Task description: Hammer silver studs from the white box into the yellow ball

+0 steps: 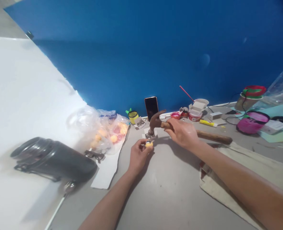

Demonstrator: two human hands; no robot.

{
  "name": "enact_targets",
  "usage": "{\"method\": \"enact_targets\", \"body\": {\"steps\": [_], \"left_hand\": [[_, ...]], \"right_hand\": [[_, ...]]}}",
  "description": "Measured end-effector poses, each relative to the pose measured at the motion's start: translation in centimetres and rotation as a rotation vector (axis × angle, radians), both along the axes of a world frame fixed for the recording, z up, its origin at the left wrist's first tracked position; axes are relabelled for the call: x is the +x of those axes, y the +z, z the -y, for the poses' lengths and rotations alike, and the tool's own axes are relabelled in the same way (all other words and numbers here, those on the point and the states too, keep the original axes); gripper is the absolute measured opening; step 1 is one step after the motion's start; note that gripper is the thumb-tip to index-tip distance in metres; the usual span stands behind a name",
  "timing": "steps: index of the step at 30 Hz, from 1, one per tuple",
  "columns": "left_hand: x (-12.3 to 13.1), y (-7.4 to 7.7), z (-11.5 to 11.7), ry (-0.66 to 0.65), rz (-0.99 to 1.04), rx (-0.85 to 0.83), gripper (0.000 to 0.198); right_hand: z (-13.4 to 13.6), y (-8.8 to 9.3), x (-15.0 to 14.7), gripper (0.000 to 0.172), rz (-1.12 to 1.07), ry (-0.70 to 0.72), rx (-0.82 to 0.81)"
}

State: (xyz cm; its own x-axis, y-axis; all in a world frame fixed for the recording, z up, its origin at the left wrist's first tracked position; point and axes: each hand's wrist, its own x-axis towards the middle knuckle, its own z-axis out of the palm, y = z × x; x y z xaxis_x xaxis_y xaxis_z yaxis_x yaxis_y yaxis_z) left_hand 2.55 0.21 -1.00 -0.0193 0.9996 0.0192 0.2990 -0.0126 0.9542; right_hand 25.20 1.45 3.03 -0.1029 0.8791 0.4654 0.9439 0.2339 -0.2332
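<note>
My right hand (182, 133) is wrapped round the wooden handle of a claw hammer (156, 122), near its head. The handle sticks out to the right behind the hand, and the striking face points down. Between the fingertips of my left hand (138, 155) is a small yellow ball (149, 145) with a shiny metallic top. Just behind the ball lies a small box of shiny metal bits (150, 136), partly covered by the hammer head. Whether the hammer face touches the ball or the bits I cannot tell.
A phone (151, 107) leans upright against the blue wall. To the left are a plastic bag (108, 131) with orange and yellow balls, and a dark cylinder (57, 158). Beige cloth (249, 172) lies under my right arm. Tubs, a pink pouch (253, 121) and papers sit right.
</note>
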Motion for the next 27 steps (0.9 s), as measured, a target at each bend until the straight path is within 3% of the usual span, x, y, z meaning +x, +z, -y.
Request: {"method": "enact_targets", "body": {"steps": [3, 6, 13, 22, 27], "left_hand": [[-0.2, -0.3, -0.1, -0.03, -0.262, 0.092, 0.032], [-0.7, -0.4, -0.3, -0.06, -0.38, 0.131, 0.04], [-1.2, 0.0, -0.3, -0.162, -0.502, 0.162, 0.043], [-0.9, -0.4, -0.1, -0.161, -0.493, 0.202, 0.039], [-1.0, -0.8, -0.3, -0.186, -0.482, 0.195, 0.034]], "right_hand": [[-1.1, 0.0, 1.4, 0.027, -0.068, -0.146, -0.104], [-2.3, -0.3, 2.7, 0.033, -0.054, -0.264, -0.26], [-3.4, -1.5, 3.4, 0.035, 0.02, -0.291, -0.482], [-3.4, -2.5, 2.4, 0.039, 0.037, -0.207, -0.523], [-3.3, -1.8, 2.3, 0.042, 0.001, -0.224, -0.408]]}}
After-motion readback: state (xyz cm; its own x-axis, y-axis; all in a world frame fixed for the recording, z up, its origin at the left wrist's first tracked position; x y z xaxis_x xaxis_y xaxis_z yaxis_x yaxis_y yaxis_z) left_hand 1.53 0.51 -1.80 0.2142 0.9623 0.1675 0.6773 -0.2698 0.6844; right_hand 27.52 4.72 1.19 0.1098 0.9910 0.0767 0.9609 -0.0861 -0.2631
